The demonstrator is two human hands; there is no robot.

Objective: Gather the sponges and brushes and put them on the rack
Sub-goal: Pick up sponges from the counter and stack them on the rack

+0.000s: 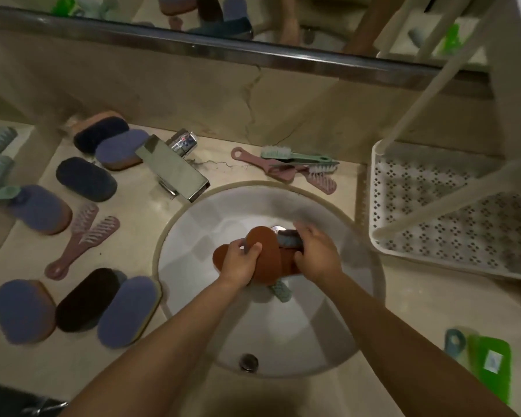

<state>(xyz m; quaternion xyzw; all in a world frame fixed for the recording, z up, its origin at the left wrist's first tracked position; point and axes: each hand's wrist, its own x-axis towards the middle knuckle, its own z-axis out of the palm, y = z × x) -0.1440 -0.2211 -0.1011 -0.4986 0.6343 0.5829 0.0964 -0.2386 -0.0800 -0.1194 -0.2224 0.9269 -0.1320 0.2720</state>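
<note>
Oval purple-brown sponges [23,311] lie scattered left of the white rack [418,206].

Desk [403,311]: we see a beige stone top with a round basin [193,296] sunk in it.
Left: we find sponges [86,179] lying flat, two pink brushes [82,239] among them.
Back: tap [175,170]; crossed pile of brushes [286,165].
Right: white rack [376,188]; green pad [491,362] near the front.

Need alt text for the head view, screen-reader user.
The left hand and right hand each grip brown-backed sponges over the white sink. More sponges and pink brushes lie on the counter at left; a white perforated rack stands at right.
</note>
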